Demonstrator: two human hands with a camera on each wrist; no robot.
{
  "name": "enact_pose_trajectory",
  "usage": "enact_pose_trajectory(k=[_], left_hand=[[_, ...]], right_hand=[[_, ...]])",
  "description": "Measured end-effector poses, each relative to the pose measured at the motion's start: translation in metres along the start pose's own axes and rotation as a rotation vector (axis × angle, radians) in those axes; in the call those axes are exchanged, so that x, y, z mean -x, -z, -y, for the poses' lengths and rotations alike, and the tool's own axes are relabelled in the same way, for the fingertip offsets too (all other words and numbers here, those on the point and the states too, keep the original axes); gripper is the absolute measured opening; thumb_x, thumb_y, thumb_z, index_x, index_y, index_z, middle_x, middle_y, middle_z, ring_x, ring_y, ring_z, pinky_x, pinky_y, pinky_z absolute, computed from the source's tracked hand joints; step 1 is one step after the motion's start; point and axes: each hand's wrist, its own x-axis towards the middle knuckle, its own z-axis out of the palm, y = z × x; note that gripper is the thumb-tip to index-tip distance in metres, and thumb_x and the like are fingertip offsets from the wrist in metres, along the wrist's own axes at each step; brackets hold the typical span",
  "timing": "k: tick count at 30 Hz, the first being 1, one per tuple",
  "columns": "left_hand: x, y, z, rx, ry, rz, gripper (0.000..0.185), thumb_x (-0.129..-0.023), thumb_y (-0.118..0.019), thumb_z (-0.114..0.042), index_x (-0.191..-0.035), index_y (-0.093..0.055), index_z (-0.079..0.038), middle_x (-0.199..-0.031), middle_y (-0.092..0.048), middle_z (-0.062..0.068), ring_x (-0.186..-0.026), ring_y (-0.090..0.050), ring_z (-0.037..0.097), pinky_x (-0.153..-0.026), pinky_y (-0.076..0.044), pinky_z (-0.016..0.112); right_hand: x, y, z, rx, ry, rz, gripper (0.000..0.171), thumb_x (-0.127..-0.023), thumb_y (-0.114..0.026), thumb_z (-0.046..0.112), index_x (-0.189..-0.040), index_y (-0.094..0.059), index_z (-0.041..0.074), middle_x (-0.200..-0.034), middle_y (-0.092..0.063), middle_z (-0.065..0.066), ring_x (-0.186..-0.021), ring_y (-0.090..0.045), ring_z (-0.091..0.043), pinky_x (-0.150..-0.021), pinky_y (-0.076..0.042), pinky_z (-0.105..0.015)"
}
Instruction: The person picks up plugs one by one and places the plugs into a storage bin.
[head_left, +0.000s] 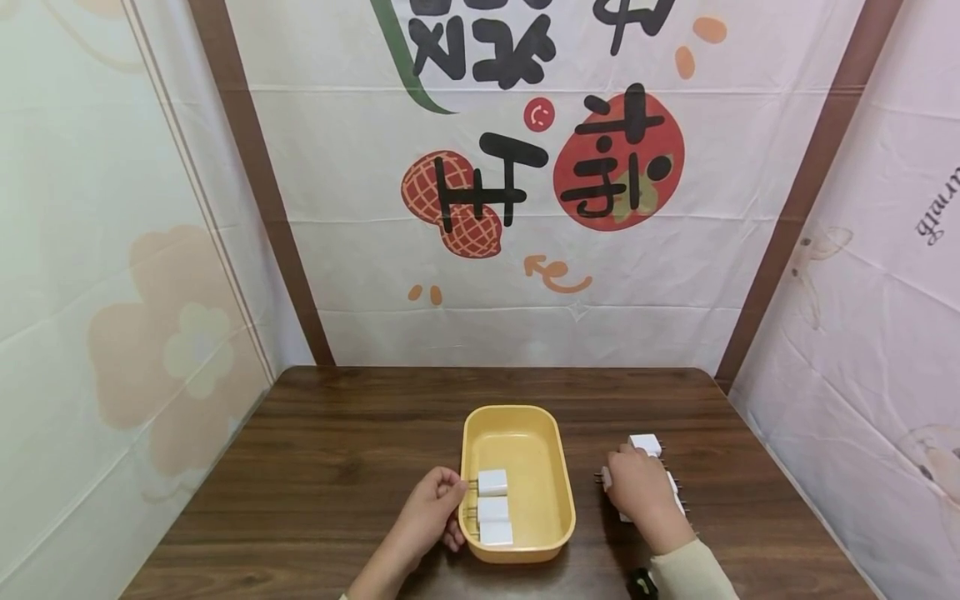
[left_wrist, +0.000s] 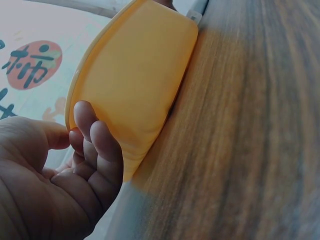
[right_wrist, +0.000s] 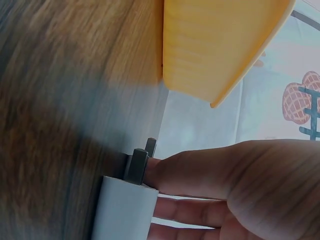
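My left hand [head_left: 435, 504] pinches the left rim of a yellow tray [head_left: 564, 492], thumb over the edge and fingers along the outer wall. Inside the tray's left half lie three white plug chargers [head_left: 492, 482], in a column, prongs toward the left wall. To the right of the tray, my right hand [head_left: 641, 487] bends down over more white chargers and grips one. In the right wrist view a white charger [right_wrist: 125, 210] lies against the thumb and fingers, its dark prongs beside the thumb tip. My hand covers most of these chargers in the head view.
Another white charger [head_left: 645, 445] sits just beyond the right hand, and several prongs stick out to that hand's right. A small dark object [head_left: 642, 583] is by the right cuff. The brown wooden table [head_left: 360, 417] ends at printed cloth walls [head_left: 337, 275].
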Motion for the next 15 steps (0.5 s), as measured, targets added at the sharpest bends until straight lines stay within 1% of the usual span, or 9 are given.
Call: enact_pose_trajectory(k=[3,9,12,15], left_hand=[[0.0002,0.0002,-0.0003,0.002,0.0,0.001,0.028,-0.108,-0.053,-0.023,-0.12,-0.047,0.002,-0.074,-0.059,0.008,-0.049,-0.059,0.015,-0.044,-0.053,0.03],[0.0008,0.0002,-0.0005,0.006,-0.002,0.005,0.027,-0.108,-0.052,-0.021,-0.12,-0.047,0.002,-0.074,-0.059,0.008,-0.049,-0.059,0.015,-0.044,-0.053,0.03],[0.0013,0.0004,-0.0011,0.011,-0.006,0.005,0.027,-0.108,-0.052,-0.021,-0.12,-0.047,0.002,-0.074,-0.058,0.007,-0.049,-0.059,0.015,-0.044,-0.053,0.029],[0.0016,0.0004,-0.0015,0.015,-0.009,0.006,0.027,-0.108,-0.053,-0.022,-0.119,-0.046,0.002,-0.074,-0.058,0.007,-0.049,-0.059,0.015,-0.044,-0.053,0.029]], right_hand=[[-0.0008,0.0011,0.0006,-0.009,0.0,0.002,0.015,-0.079,-0.076,0.01,-0.071,-0.064,0.01,-0.076,-0.062,-0.011,-0.071,-0.063,-0.034,-0.06,-0.054,-0.052],[-0.0026,0.0021,-0.0008,-0.031,-0.011,0.053,0.014,-0.074,-0.079,0.006,-0.077,-0.066,0.012,-0.079,-0.065,-0.009,-0.075,-0.065,-0.034,-0.062,-0.055,-0.052],[-0.0046,0.001,-0.0019,-0.038,0.003,0.054,0.017,-0.071,-0.08,0.004,-0.077,-0.067,0.013,-0.079,-0.066,-0.009,-0.075,-0.066,-0.034,-0.062,-0.054,-0.053],[-0.0056,0.0006,-0.0027,-0.029,0.016,0.045,0.018,-0.072,-0.079,0.003,-0.076,-0.065,0.014,-0.079,-0.067,-0.009,-0.075,-0.066,-0.034,-0.06,-0.054,-0.054]])
